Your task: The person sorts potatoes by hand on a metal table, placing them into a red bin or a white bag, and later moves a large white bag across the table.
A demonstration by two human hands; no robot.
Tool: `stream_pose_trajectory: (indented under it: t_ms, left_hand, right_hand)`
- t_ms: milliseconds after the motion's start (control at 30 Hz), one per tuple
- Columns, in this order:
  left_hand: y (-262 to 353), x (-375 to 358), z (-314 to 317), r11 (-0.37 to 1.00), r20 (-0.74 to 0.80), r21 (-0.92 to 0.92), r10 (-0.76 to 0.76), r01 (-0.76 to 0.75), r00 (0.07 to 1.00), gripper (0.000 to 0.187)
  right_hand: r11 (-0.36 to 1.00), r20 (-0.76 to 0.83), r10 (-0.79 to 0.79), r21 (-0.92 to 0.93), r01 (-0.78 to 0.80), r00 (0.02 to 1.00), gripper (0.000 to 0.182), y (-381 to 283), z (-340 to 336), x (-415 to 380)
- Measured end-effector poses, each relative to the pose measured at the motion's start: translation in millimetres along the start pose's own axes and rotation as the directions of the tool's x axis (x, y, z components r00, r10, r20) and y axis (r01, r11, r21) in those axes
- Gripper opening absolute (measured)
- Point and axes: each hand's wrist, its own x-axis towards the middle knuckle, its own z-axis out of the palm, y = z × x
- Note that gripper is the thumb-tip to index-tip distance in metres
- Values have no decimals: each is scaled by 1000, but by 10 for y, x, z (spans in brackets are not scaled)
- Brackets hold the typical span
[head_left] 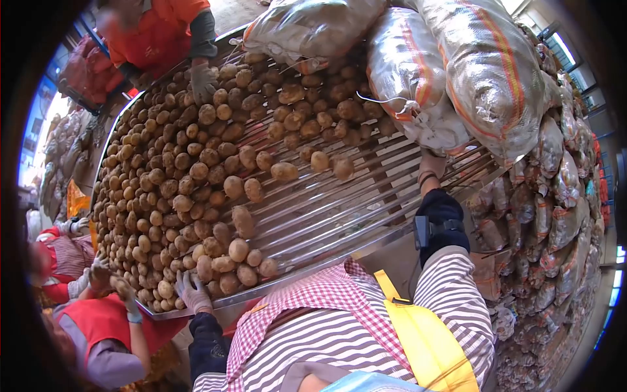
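Observation:
Many potatoes [176, 170] lie over the left and upper part of a slatted metal table [326, 215]. My left hand [192, 292], in a pale glove, rests at the near edge with its fingers spread against the potatoes there. Over on the right, my right hand [432, 164] reaches to the tied end of a full woven sack [408, 65]; its fingers are mostly hidden under the sack's bunched mouth. A white string sticks out from that end.
Two more full sacks [490, 72] [307, 26] lie at the table's far side. Across it stands a co-worker [153, 39] with a gloved hand on the potatoes. Other co-workers [108, 333] are at the lower left. Stacked sacks [548, 242] rise on the right.

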Motion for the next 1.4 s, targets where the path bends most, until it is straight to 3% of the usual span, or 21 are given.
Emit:
stream_pose_trajectory:
  t_ms: [67,233,367,467,533,633,700,733,767,800,833,867,900,933,967,1067,1100,1167,1200,1333,1400]
  left_hand:
    - [22,3,-6,1000,0,1,-9,9,1000,37]
    - [54,3,-23,1000,4,-7,-17,17,1000,37]
    - [57,21,-42,1000,31,21,12,-13,999,37]
    - [85,9,-53,999,65,34,-3,1,998,38]
    - [30,23,-10,999,24,53,-9,8,1000,37]
    - [86,-1,-44,999,27,48,-15,13,1000,37]
    - [123,-6,-59,999,37,40,-32,31,999,39]
    - [114,-2,-96,999,54,36,-35,33,998,40]
    - [118,10,-124,999,62,40,-40,37,997,40]
    - [146,18,-130,999,68,32,-41,38,997,41]
    - [159,6,-127,999,77,27,-41,39,996,41]
    - [144,-13,-98,999,84,30,-45,43,995,41]
    - [108,-3,-69,999,74,15,-39,38,997,41]
    - [76,9,-66,999,63,-1,-33,33,997,42]
    - [85,5,-73,999,63,-20,-39,40,997,41]
    - [66,4,-76,999,62,-3,-38,38,997,41]
    - [58,6,-64,999,51,4,-35,34,998,40]
    - [52,22,-50,999,59,29,-45,43,997,40]
    - [48,25,-44,997,67,60,-48,44,997,40]
    - [54,38,-34,998,50,36,-58,56,997,40]
    - [123,36,-70,996,67,33,-82,80,994,40]
  right_hand:
    - [937,-221,127,-294,-190,967,77,4,127,12]
    - [986,-111,161,-13,-163,981,74,-72,1,-22]
    - [952,-30,181,-244,-183,983,79,71,-68,125]
    - [920,-37,23,-391,-35,999,89,303,-8,253]
    - [926,-85,43,-371,-72,995,88,498,62,318]
    - [952,-48,25,-304,-38,999,81,151,-10,113]
    - [973,85,32,-230,-12,996,67,91,31,-197]
    - [960,222,130,-271,-68,966,52,-36,121,-626]
    - [972,219,-98,-188,140,971,41,-381,220,-1269]
    - [987,394,-68,160,4,917,35,-271,512,-1813]
    - [871,555,-97,449,-199,826,30,-104,698,-2116]
    - [874,560,-92,442,-203,824,30,-282,645,-2094]
    - [865,456,-464,416,280,759,39,-698,573,-2022]
    - [636,383,-765,332,696,517,49,-943,596,-1942]
    - [617,345,-775,232,752,530,49,-956,693,-1718]
    - [580,409,-693,-173,796,594,43,-915,957,-952]
    - [576,412,-696,-168,800,588,43,-862,1090,-914]
    - [457,432,-640,-451,766,636,33,-720,1293,-883]
    - [453,437,-642,-446,772,629,33,-681,1405,-965]
    - [751,326,-600,-86,655,730,21,-871,1959,-1832]
    - [796,408,-572,69,601,711,24,-1135,2027,-2247]
